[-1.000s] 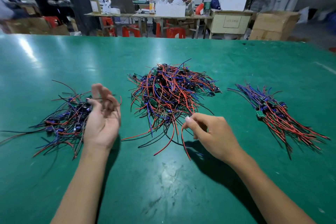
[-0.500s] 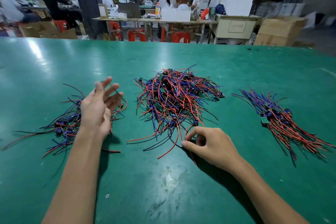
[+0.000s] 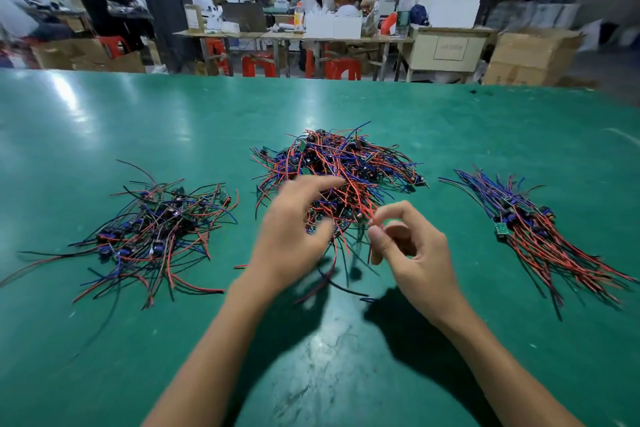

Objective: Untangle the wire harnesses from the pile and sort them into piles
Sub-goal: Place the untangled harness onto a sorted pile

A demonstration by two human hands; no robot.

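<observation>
A tangled central pile of thin red, blue and black insulated wire harnesses [image 3: 332, 180] is heaped at the middle of the glossy green worktop [image 3: 104, 121], kept within reach of both hands. A thin red wire [image 3: 367, 215] at its 6 o'clock edge is pinched in the grip of the right hand [image 3: 412, 253], seemingly to be drawn free. The left hand [image 3: 294, 236] is spread, released, over the heap, its outline blurred. A looser sorted pile [image 3: 156, 232] is set at 9 o'clock, a combed, straighter bundle [image 3: 540, 236] at 3 o'clock, well apart so sorts stay separate.
</observation>
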